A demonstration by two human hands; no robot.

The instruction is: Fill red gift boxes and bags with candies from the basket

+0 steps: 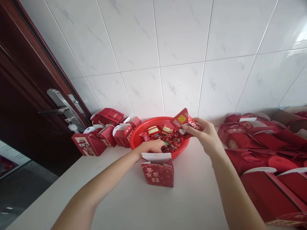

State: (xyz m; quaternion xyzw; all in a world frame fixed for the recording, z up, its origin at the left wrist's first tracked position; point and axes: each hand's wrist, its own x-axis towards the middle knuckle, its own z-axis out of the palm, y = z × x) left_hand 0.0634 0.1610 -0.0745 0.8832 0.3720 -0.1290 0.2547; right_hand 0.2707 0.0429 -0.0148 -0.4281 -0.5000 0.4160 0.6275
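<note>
Packet (pixel 179 120) in RH (pixel 206 135), LH (pixel 154 146) in basket (pixel 157 122).

Right fingers (pixel 190 130) holding packet (pixel 181 120), basket (pixel 135 135), box (pixel 158 175)

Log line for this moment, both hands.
left hand: among wrapped sweets in red perforated basket, grip hidden | right hand: holding red LOVE packet | red gift box: upright, top open

The left-hand grip (pixel 161 147) dips into the basket (pixel 155 122), its fingertips hidden; whether it holds anything cannot be told. The right-hand grip (pixel 194 127) covers part of the red packet (pixel 180 119), whose smallest print is unreadable. The open box (pixel 158 174) hides its own floor. Crowded boxes (pixel 273 191) are cut off at right, the dark door (pixel 28 95) at left.
</note>
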